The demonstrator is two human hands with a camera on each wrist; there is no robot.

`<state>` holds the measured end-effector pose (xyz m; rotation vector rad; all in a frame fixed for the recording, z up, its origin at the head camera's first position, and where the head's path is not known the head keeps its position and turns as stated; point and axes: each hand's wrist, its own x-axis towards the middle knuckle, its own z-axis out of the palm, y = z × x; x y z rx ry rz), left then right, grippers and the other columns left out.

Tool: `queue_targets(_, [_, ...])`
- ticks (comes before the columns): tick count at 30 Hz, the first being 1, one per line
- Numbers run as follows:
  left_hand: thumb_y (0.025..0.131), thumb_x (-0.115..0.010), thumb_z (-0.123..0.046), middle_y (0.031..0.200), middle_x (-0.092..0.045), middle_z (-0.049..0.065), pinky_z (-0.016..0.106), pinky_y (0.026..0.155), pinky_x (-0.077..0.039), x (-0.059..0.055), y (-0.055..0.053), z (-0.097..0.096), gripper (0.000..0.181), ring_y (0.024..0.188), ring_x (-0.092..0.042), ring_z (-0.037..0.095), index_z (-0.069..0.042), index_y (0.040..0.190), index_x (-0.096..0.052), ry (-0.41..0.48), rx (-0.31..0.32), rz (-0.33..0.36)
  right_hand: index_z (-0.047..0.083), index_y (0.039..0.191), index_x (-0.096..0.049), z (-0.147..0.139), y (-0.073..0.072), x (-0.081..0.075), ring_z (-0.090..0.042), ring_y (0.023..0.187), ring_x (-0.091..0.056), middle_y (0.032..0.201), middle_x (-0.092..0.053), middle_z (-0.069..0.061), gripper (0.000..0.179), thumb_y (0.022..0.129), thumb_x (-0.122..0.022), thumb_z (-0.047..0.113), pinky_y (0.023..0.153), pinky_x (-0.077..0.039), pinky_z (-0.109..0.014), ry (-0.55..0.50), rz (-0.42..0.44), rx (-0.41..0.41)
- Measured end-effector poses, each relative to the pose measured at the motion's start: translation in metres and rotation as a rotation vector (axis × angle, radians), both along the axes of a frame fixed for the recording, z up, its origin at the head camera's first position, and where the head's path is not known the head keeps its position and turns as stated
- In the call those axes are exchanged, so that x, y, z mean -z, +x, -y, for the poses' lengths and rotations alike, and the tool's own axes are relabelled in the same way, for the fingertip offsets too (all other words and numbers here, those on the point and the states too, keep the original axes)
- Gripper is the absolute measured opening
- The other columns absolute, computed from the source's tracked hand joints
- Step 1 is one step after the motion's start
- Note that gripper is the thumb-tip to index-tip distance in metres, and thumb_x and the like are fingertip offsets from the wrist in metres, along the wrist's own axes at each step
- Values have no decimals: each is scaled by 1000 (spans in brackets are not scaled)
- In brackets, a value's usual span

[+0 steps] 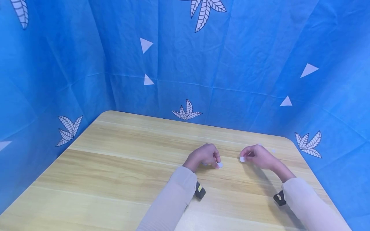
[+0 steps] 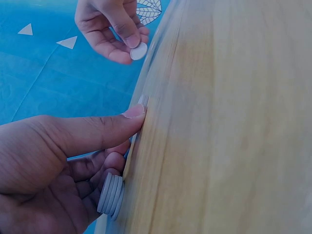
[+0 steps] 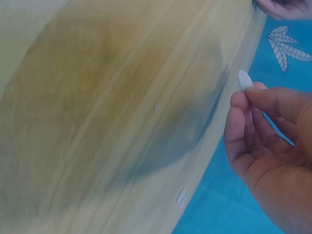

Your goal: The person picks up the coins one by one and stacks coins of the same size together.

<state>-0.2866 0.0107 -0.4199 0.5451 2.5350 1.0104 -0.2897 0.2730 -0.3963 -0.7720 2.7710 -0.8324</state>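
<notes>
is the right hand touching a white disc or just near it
Touching. The right wrist view shows it plainly: the right hand pinches the white disc, thumb tip over its lower end, the rest sticking out.

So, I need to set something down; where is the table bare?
Widest: the table left of the left sleeve. A smaller patch lies between that and the right sleeve. It's crowded around the left hand, beside the disc stack, and the right hand, with loose white pieces beyond.
</notes>
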Motion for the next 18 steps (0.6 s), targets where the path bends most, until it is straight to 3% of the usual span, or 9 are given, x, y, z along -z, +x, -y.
queue_targets(18, [71,-84,-17,76,-62,-5,23,61,-45,1,-2,-2,17,69,-52,10,-18,76,-69,-23,-2,-17,6,96,-70,12,9,7,-18,83,-66,91,-70,-3,13,84,-66,0,73,-51,-28,-47,20,-101])
